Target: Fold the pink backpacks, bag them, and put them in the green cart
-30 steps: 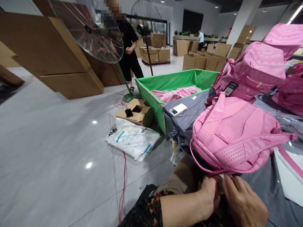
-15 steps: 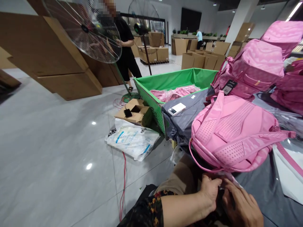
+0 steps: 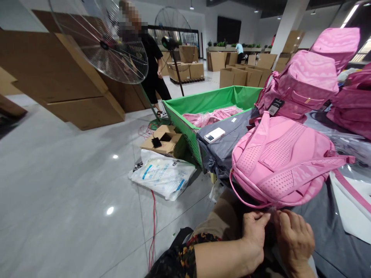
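A pink backpack [image 3: 278, 154] lies with its padded straps facing up on the grey-covered table, its near edge just beyond my hands. My left hand [image 3: 254, 233] is closed, thumb and forefinger pinched together at that edge. Close beside it, my right hand [image 3: 295, 235] has its fingers curled in and meets the left at the fingertips. A small, pale, see-through bit shows between them, too small to name. Behind the backpack stands another pink backpack [image 3: 301, 83] with a black hang tag [image 3: 275, 106].
A white phone [image 3: 214, 135] rests on the grey cover [image 3: 232, 129]. Beyond is a green-lined bin [image 3: 185, 127] holding pink items in plastic. On the floor lie a white plastic bag [image 3: 162, 173] and an opened carton [image 3: 165, 141]. A person stands behind a large fan [image 3: 104, 45].
My right hand has turned and its fingers have curled in more, and my fingertips have drawn together. The pale pinkish piece seen under them is now mostly hidden. The standing person's arm has lowered.
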Demonstrator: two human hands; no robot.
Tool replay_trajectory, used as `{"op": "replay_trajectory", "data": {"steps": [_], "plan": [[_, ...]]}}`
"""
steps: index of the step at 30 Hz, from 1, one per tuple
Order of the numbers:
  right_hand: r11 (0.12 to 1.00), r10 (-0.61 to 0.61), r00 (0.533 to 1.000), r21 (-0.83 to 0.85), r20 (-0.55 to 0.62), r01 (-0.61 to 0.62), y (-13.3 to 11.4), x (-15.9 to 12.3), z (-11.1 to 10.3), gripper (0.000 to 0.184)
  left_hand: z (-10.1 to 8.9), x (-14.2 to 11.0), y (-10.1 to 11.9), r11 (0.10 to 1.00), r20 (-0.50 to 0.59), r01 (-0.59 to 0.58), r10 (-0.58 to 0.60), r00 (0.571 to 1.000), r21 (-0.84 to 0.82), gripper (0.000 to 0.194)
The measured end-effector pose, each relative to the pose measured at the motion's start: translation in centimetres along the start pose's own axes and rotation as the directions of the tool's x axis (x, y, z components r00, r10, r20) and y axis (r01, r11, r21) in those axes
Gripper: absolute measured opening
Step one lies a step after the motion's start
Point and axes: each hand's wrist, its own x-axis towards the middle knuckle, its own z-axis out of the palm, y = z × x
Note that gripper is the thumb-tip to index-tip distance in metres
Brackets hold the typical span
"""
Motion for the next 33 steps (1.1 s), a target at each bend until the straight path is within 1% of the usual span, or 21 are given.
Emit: {"op": "replay_trajectory", "data": {"steps": [4, 6, 9, 12, 15, 17, 18, 20, 22, 23, 24, 25, 26, 28, 29, 30, 31, 33], "plan": [[0.991, -0.128, 0.982, 0.05, 0.142, 0.122, 0.3, -0.4, -0.6, 0.017, 0.4, -0.4, 1.1, 0.997, 0.066, -0.074, 0.075, 0.995, -0.026, 0.048], [0.989, -0.141, 0.976, 0.058, 0.169, 0.133, 0.2, -0.5, -1.0, 0.017, 0.8, -0.6, 1.8, 0.996, 0.107, -0.084, 0.086, 0.991, -0.025, 0.051], [0.994, -0.107, 0.98, 0.044, 0.165, 0.101, -0.3, -0.4, -1.3, 0.018, 1.4, -1.0, 2.8, 0.996, 0.155, -0.084, 0.089, 0.984, -0.038, 0.05], [0.997, -0.075, 0.982, 0.015, 0.173, 0.073, -0.5, -0.5, -1.2, 0.014, 1.5, -1.9, 3.7, 0.996, 0.195, -0.08, 0.086, 0.977, -0.037, 0.043], [0.996, -0.079, 0.982, -0.016, 0.174, 0.083, -0.2, -0.6, -0.8, 0.01, 0.6, -3.2, 4.6, 0.994, 0.302, -0.093, 0.071, 0.951, 0.056, 0.033], [0.997, -0.07, 0.988, -0.012, 0.139, 0.072, 0.0, -0.4, -0.7, 0.014, -0.3, -3.9, 5.0, 0.982, 0.357, -0.149, 0.098, 0.929, 0.117, 0.033], [0.999, -0.054, 0.992, 0.002, 0.113, 0.054, 0.0, -0.3, -0.7, 0.015, -0.8, -4.0, 5.1, 0.974, 0.355, -0.184, 0.128, 0.926, 0.13, 0.033], [0.999, -0.016, 0.998, 0.05, 0.061, 0.013, -0.1, 0.0, -0.8, 0.016, -1.5, -3.7, 4.7, 0.966, 0.298, -0.224, 0.178, 0.938, 0.128, 0.03], [0.994, 0.023, 0.999, 0.102, 0.033, -0.027, -0.2, 0.2, -0.9, 0.018, -1.5, -2.8, 3.9, 0.98, 0.267, -0.181, 0.154, 0.951, 0.079, 0.032], [0.991, 0.043, 0.999, 0.127, 0.03, -0.046, -0.2, 0.3, -1.0, 0.018, -1.3, -2.2, 3.4, 0.99, 0.286, -0.138, 0.125, 0.95, 0.025, 0.037], [0.985, 0.064, 0.997, 0.158, 0.034, -0.068, -0.2, 0.3, -1.0, 0.019, -0.9, -1.6, 3.0, 0.995, 0.33, -0.09, 0.098, 0.939, -0.038, 0.043], [0.975, 0.092, 0.995, 0.198, 0.046, -0.1, -0.2, 0.2, -1.0, 0.02, -0.4, -1.1, 2.6, 0.995, 0.394, -0.028, 0.063, 0.917, -0.095, 0.049], [0.958, 0.129, 0.99, 0.248, 0.064, -0.141, -0.2, 0.1, -0.9, 0.022, 0.1, -0.6, 2.3, 0.991, 0.469, 0.054, 0.012, 0.883, -0.126, 0.054], [0.896, 0.222, 0.967, 0.365, 0.124, -0.252, 0.0, 0.0, -0.9, 0.031, 0.7, 0.0, 1.9, 0.968, 0.61, 0.225, -0.11, 0.785, -0.114, 0.061], [0.849, 0.275, 0.947, 0.42, 0.168, -0.321, 0.1, 0.0, -0.8, 0.036, 0.8, 0.2, 1.8, 0.952, 0.656, 0.292, -0.165, 0.737, -0.088, 0.062], [0.792, 0.328, 0.919, 0.466, 0.22, -0.394, 0.2, 0.0, -0.8, 0.042, 0.8, 0.3, 1.7, 0.941, 0.681, 0.331, -0.196, 0.706, -0.072, 0.061], [0.725, 0.377, 0.882, 0.503, 0.284, -0.471, 0.3, 0.0, -0.8, 0.046, 0.7, 0.4, 1.7, 0.94, 0.69, 0.334, -0.195, 0.697, -0.072, 0.06], [0.564, 0.46, 0.784, 0.546, 0.416, -0.62, 0.5, 0.1, -0.7, 0.05, 0.3, 0.5, 1.6, 0.965, 0.677, 0.25, -0.13, 0.724, -0.082, 0.056]]}}
